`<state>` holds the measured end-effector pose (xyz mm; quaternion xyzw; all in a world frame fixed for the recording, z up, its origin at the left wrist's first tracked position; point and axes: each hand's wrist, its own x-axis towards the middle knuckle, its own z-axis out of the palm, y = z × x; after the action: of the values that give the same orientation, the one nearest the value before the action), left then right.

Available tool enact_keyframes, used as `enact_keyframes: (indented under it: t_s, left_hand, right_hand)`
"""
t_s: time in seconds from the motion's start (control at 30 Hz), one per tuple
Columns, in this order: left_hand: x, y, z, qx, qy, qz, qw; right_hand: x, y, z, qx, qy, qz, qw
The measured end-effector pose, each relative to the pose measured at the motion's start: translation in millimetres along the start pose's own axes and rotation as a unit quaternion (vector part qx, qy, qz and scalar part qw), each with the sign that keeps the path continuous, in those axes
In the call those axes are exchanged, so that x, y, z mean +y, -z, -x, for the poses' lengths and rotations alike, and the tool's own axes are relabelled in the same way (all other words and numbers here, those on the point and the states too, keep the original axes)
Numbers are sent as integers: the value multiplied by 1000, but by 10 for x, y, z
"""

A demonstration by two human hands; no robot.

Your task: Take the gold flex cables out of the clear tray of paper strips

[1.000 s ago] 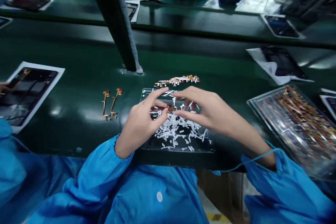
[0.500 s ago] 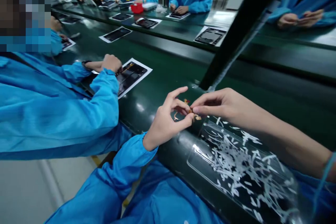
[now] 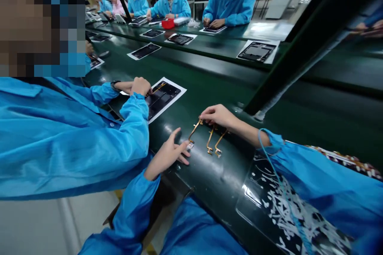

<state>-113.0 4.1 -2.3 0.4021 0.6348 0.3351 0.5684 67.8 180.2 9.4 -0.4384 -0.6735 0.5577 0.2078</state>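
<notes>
My right hand (image 3: 220,115) pinches the upper end of a thin orange-gold flex cable (image 3: 195,129) over the green bench. The cable slants down to the left, and its white-tipped lower end is by my left hand (image 3: 171,152). My left hand's fingers are spread, the fingertips close to that end; whether they touch it I cannot tell. Two similar items, a middle flex cable (image 3: 210,142) and a right flex cable (image 3: 220,143), lie side by side on the bench below my right hand, which partly hides their upper ends.
A clear plastic sheet (image 3: 243,203) strewn with white strips (image 3: 295,207) lies at the lower right. A dark post (image 3: 287,61) rises beyond my right hand. At left, a co-worker's hand (image 3: 141,86) rests at a black panel on white paper (image 3: 182,91). More panels line the benches.
My hands have separated from their close pinch around a flex cable. The right now holds one cable's upper end, and the left has opened. Cables on the bench have come into sight.
</notes>
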Motion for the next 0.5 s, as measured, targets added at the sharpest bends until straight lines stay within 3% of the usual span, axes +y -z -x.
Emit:
enact_keyframes:
  t_s: [0.07,0.13,0.27,0.37,0.5]
  left_hand:
    - [18,22,74,23,-23,-67,997]
    - [53,-26,133,19,-74,-116,990]
    - [156,-332,150,-32,-173,-163,971]
    - [326,-693,91,-102,-223,-185,952]
    - [652,-1292,-20,-171,-317,-273,892]
  right_hand:
    - [8,115,30,25,13,39,999]
    - [-49,384,232,45,31,80,995]
    - [-71,1186,1138,92,31,221,970]
    - [211,1674,1950,157,-29,341,926]
    - [838,1953,2621,194,-73,411,888]
